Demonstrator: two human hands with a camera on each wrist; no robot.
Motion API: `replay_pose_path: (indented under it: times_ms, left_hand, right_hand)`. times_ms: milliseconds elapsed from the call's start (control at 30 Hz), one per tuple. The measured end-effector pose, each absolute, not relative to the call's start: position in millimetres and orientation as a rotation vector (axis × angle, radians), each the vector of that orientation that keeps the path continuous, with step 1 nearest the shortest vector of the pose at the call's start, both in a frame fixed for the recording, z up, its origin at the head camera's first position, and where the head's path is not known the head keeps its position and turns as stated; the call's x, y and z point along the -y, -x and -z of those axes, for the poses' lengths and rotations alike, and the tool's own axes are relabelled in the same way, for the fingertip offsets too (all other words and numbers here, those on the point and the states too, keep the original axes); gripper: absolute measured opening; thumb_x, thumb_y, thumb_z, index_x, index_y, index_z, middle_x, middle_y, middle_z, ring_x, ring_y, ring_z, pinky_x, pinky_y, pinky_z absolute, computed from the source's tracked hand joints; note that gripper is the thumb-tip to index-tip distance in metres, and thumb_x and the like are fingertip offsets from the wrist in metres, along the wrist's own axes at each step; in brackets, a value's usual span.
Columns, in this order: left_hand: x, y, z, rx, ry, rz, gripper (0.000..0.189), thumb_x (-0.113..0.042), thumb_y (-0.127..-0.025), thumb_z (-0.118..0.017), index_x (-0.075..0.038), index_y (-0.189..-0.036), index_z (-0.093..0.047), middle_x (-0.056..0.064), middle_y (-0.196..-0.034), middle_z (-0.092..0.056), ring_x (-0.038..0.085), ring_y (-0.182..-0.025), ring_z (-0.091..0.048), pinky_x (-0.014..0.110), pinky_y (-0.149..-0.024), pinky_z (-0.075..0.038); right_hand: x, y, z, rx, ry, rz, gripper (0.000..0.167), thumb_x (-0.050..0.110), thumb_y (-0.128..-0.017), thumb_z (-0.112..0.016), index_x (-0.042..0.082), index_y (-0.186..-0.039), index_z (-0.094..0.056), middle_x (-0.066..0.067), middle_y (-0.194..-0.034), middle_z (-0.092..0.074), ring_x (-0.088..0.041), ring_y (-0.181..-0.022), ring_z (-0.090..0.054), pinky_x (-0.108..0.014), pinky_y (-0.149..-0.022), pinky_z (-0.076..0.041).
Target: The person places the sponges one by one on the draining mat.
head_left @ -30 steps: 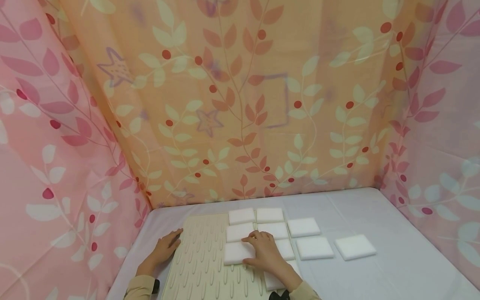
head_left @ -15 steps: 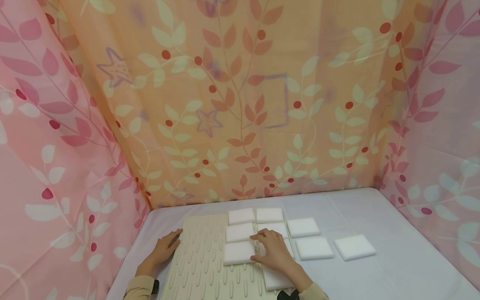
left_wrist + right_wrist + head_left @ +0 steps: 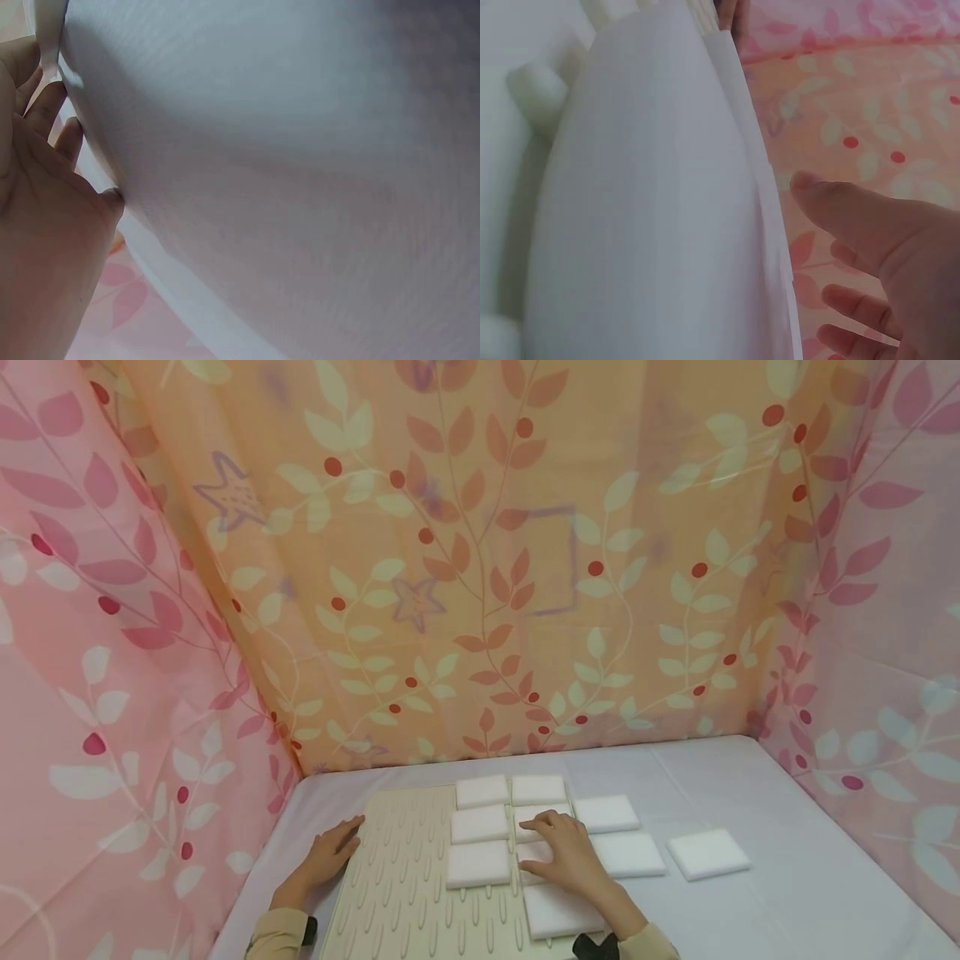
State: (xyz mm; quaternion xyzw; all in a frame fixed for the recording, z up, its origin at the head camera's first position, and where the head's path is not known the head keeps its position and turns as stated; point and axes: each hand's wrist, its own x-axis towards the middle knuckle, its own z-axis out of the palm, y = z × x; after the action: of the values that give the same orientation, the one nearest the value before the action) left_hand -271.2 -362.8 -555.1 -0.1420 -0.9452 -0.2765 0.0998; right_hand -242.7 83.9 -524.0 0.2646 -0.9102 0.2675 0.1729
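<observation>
Along the left edge of a cream ridged mat [image 3: 420, 910], my left hand [image 3: 330, 853] rests with relaxed fingers; the left wrist view shows its fingertips [image 3: 71, 127] at an edge against a pale surface. My right hand [image 3: 562, 852] hovers over the right-hand column of white sponges, thumb and fingers apart with nothing between them. It partly covers a white sponge [image 3: 530, 868] beneath it. To its left lies another white sponge [image 3: 477, 865], flat on the mat. Nearer the front is a further white sponge [image 3: 558, 912], beside the right wrist. In the right wrist view, the right thumb [image 3: 840, 199] is extended.
More white sponges lie in two columns on the mat, including a back-left sponge [image 3: 482, 792] and a back-right sponge [image 3: 538, 790]. Three others, such as the outermost sponge [image 3: 708, 853], lie right of the columns. A white-covered table [image 3: 780, 802] meets patterned curtains [image 3: 480, 610] on three sides.
My right hand has let go of the front sponge in the left column and moved right, over the right column. The left hand stays where it was.
</observation>
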Motion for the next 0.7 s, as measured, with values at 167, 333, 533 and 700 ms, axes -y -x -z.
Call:
replay_pose_path:
  times_ms: [167,333,533,700]
  left_hand:
    - [363.1,271.7,555.5,2.799,0.419,0.789,0.041,-0.012,-0.092,-0.053,0.002,-0.130,-0.050,0.026,-0.130,-0.051,0.053,-0.121,-0.040,0.078,-0.089,-0.015]
    - [363.8,272.3,556.2,2.788,0.425,0.769,0.041,-0.013,-0.092,-0.054,0.001,-0.130,-0.050,0.025,-0.129,-0.052,0.053,-0.120,-0.041,0.078,-0.088,-0.016]
    - [363.2,270.9,558.6,2.729,0.449,0.765,0.040,-0.012,-0.089,-0.057,0.002,-0.127,-0.052,0.026,-0.125,-0.054,0.054,-0.116,-0.044,0.078,-0.085,-0.019]
    - [361.9,270.0,555.6,2.758,0.434,0.769,0.040,-0.012,-0.090,-0.056,0.001,-0.128,-0.052,0.026,-0.127,-0.054,0.053,-0.118,-0.043,0.077,-0.087,-0.019]
  right_hand:
    - [-96.1,244.6,524.9,2.560,-0.735,-0.763,0.054,0.038,-0.068,-0.080,0.018,-0.115,-0.064,0.002,-0.106,-0.056,-0.021,-0.100,-0.053,-0.054,-0.091,-0.036]
    - [-107.8,244.8,524.2,2.564,-0.720,-0.780,0.054,0.037,-0.067,-0.081,0.017,-0.115,-0.064,0.002,-0.106,-0.056,-0.021,-0.099,-0.053,-0.055,-0.091,-0.035]
    - [-124.4,242.5,522.6,2.624,-0.666,-0.726,0.055,0.037,-0.068,-0.080,0.016,-0.116,-0.064,0.000,-0.108,-0.056,-0.023,-0.099,-0.053,-0.056,-0.091,-0.036]
    - [-138.8,241.5,520.7,2.674,-0.610,-0.727,0.054,0.037,-0.069,-0.079,0.017,-0.117,-0.064,0.001,-0.110,-0.056,-0.023,-0.100,-0.053,-0.056,-0.093,-0.035]
